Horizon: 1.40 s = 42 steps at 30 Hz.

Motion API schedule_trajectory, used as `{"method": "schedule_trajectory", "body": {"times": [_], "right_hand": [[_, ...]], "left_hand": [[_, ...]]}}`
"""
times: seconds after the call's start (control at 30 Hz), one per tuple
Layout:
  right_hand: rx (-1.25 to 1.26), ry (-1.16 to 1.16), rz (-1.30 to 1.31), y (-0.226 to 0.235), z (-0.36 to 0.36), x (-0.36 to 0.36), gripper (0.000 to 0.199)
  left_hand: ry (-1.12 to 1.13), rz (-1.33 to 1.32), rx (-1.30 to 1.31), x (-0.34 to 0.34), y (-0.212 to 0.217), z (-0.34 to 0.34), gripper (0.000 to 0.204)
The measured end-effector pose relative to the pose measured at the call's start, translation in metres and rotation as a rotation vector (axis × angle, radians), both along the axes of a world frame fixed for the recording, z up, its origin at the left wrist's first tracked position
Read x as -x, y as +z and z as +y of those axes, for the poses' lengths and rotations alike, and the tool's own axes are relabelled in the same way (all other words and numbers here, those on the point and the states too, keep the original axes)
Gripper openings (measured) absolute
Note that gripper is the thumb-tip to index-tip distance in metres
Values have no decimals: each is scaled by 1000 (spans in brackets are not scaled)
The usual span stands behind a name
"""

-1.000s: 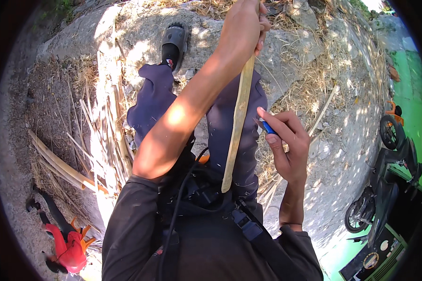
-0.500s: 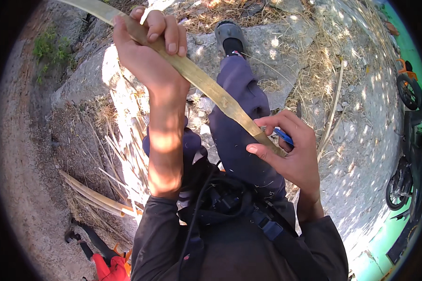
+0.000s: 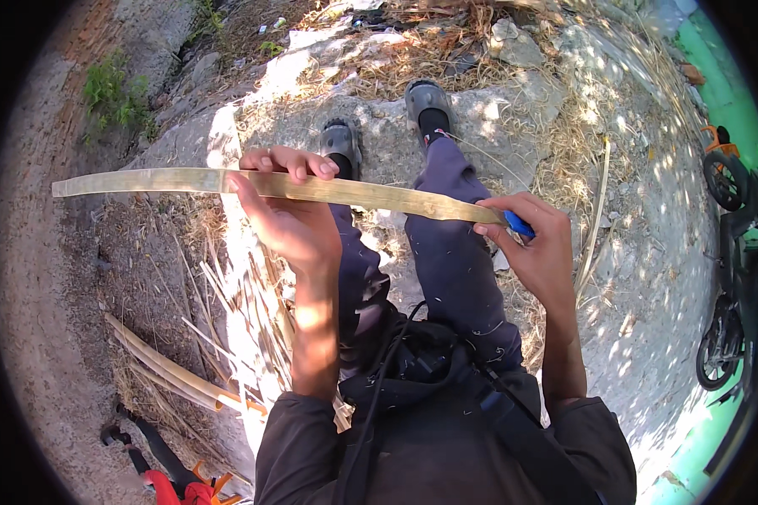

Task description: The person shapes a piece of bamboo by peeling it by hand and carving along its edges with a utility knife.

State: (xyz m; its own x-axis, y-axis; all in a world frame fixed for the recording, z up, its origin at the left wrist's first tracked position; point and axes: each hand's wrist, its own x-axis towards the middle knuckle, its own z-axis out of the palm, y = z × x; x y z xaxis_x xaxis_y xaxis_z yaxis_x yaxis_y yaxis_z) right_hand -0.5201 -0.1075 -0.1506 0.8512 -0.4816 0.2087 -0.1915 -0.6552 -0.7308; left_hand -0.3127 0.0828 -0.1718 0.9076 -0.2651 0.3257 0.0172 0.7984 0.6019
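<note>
A long, flat, pale bamboo strip [image 3: 379, 195] spans my front nearly level, its far left end bowing slightly downward. My left hand [image 3: 290, 227] grips it near the middle, thumb on the near edge and fingers curled over the far edge. At the strip's right end, my right hand [image 3: 541, 248] pinches the tip between thumb and fingers. A small blue object [image 3: 520, 225] also sits in that right hand; the fingers hide most of it, so its kind cannot be made out.
Split bamboo strips [image 3: 240, 290] lie heaped left of my legs, near longer curved bamboo pieces [image 3: 164, 358]. A person in red [image 3: 164, 486] is at the lower left. Motorcycles [image 3: 720, 341] stand on the right by a green surface [image 3: 745, 101]. Dry shavings [image 3: 556, 160] litter the rocky ground.
The bamboo strip has swung from a steep diagonal to nearly level. My left hand has come down and nearer, and my right hand has turned slightly at the strip's end.
</note>
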Motion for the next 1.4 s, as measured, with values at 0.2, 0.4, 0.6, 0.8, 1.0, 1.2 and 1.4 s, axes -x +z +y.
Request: {"method": "schedule_trajectory", "body": {"times": [0.2, 0.4, 0.6, 0.8, 1.0, 1.2, 1.4], "right_hand": [[62, -82, -60, 4, 12, 11, 27], [159, -147, -128, 17, -8, 33, 28], [228, -41, -157, 15, -16, 48, 30], [268, 92, -134, 16, -23, 46, 44], [158, 121, -339, 16, -41, 35, 33], [-545, 58, -475, -9, -32, 48, 35], [-1028, 71, -304, -43, -5, 39, 17]], "left_hand": [[-87, 6, -411, 8, 7, 23, 47], [-392, -292, -1285, 48, 63, 49, 28], [171, -1174, -1312, 94, 110, 39, 40], [76, -1311, -1561, 94, 72, 25, 36], [-302, -1070, -1441, 89, 45, 9, 33], [-715, -427, -1383, 89, 44, -29, 39], [-916, -185, -1256, 72, 18, -45, 40]]}}
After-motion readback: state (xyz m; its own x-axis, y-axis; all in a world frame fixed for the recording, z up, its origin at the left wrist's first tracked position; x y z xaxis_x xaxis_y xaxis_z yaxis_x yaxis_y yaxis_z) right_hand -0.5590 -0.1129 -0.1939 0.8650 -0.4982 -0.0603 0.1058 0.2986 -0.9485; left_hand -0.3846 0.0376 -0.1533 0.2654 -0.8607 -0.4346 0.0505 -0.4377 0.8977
